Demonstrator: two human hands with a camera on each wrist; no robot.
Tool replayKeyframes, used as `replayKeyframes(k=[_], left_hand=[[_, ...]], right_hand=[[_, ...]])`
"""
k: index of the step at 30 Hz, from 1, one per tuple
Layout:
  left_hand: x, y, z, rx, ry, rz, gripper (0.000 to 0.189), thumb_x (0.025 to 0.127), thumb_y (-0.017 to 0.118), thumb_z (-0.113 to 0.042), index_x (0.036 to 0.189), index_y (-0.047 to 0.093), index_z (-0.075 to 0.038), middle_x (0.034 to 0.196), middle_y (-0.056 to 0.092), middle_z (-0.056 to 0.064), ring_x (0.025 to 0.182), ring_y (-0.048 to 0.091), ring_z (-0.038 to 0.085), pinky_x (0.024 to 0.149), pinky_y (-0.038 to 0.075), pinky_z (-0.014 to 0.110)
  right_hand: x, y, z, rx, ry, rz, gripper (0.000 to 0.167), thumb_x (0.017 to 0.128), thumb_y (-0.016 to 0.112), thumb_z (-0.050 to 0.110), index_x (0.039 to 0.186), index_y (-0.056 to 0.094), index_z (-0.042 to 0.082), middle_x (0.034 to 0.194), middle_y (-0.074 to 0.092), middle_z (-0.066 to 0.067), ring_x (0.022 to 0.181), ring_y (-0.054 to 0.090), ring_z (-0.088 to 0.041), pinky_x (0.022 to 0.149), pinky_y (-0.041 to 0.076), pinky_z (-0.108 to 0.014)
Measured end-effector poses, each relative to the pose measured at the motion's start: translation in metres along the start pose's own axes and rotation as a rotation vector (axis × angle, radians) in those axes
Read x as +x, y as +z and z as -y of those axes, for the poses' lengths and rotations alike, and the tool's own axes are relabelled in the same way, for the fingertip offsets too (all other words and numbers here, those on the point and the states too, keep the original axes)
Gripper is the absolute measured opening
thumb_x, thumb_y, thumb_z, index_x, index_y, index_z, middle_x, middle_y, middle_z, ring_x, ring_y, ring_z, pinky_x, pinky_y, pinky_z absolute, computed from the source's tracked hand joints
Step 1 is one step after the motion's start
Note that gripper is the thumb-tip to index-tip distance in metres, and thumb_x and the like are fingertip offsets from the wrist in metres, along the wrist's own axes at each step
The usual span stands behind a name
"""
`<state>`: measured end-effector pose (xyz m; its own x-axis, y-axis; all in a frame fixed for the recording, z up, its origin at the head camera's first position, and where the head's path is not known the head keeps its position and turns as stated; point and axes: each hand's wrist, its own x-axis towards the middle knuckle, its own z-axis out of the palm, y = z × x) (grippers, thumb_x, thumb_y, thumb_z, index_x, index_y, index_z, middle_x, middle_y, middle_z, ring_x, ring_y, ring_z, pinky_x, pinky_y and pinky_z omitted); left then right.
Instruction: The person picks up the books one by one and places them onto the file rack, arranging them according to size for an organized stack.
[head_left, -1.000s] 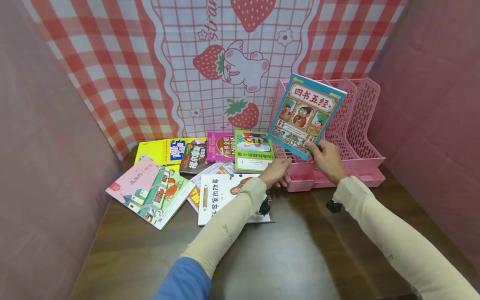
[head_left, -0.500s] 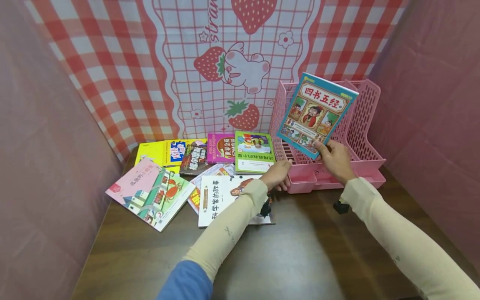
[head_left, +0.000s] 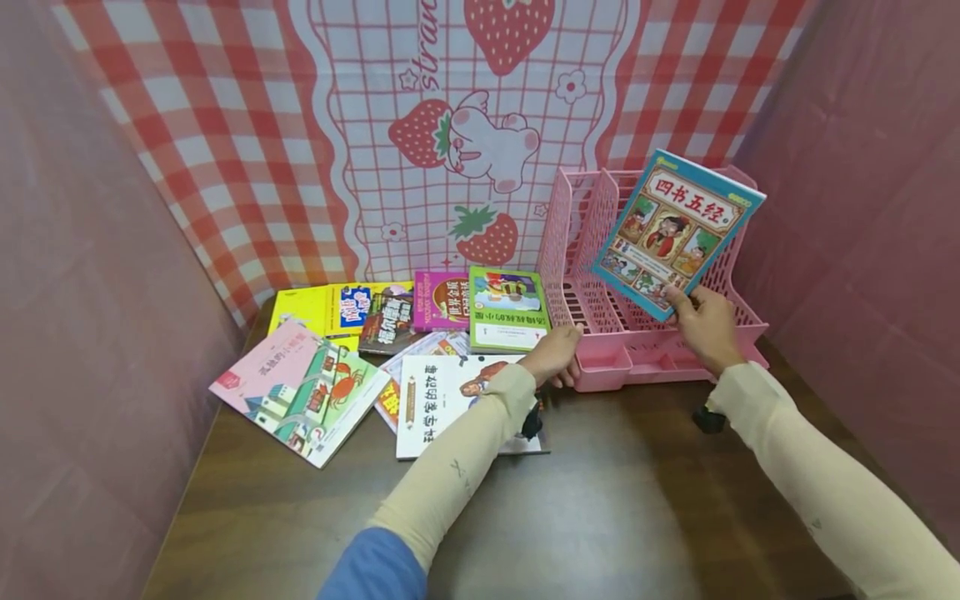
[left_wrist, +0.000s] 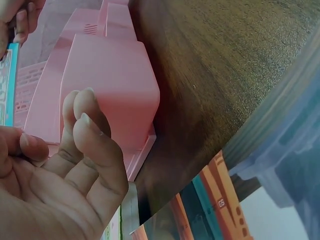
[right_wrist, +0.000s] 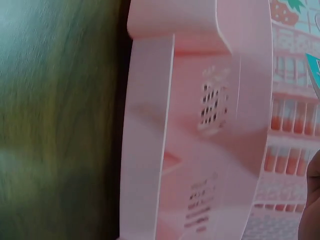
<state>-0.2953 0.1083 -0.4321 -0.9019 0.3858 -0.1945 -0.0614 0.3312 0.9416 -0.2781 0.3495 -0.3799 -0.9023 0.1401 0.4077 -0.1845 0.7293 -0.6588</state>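
My right hand [head_left: 703, 327] holds a blue-bordered picture book [head_left: 678, 229] by its lower right edge, thumb on the cover. The book tilts to the right, above and in front of the right half of a pink plastic book rack [head_left: 606, 375] with upright dividers. At the rack's front left corner, my left hand [head_left: 553, 357] grips the edge. Its bent fingers [left_wrist: 95, 142] show against the rack's pink wall in the left wrist view. Only a sliver of the right hand [right_wrist: 311, 205] and a corner of the book show in the right wrist view.
Left of the rack lie several books: a green one [head_left: 510, 308], a magenta one [head_left: 441, 300], a dark one [head_left: 386, 323], a yellow one [head_left: 303, 302], a pink one [head_left: 300, 387] and a white one [head_left: 442, 400] partly under my left forearm. A strawberry-print cloth [head_left: 360, 125] hangs behind.
My right hand has carried the blue-bordered book rightward across the front of the rack, uncovering the left dividers. The left hand stays at the rack's corner.
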Motion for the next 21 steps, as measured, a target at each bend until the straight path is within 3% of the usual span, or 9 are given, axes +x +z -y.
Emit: replayKeyframes(k=[9, 21], left_hand=[[0.002, 0.002, 0.003, -0.005, -0.010, -0.005, 0.039, 0.114, 0.032, -0.037, 0.119, 0.056, -0.008, 0.060, 0.061, 0.013, 0.040, 0.053, 0.018, 0.034, 0.039, 0.028], [0.004, 0.001, 0.003, 0.011, -0.009, -0.007, 0.039, 0.114, 0.031, -0.036, 0.124, 0.057, -0.008, 0.058, 0.060, 0.011, 0.040, 0.053, 0.018, 0.034, 0.039, 0.028]], right_hand=[[0.000, -0.023, -0.018, -0.121, 0.044, -0.063, 0.054, 0.107, 0.051, 0.047, 0.097, 0.071, -0.003, 0.074, 0.069, -0.018, 0.062, 0.053, -0.006, 0.061, 0.038, -0.029], [0.006, -0.050, -0.047, -0.193, 0.119, -0.159, 0.055, 0.107, 0.052, 0.045, 0.092, 0.070, -0.004, 0.054, 0.050, 0.025, 0.069, 0.051, -0.011, 0.065, 0.036, -0.029]])
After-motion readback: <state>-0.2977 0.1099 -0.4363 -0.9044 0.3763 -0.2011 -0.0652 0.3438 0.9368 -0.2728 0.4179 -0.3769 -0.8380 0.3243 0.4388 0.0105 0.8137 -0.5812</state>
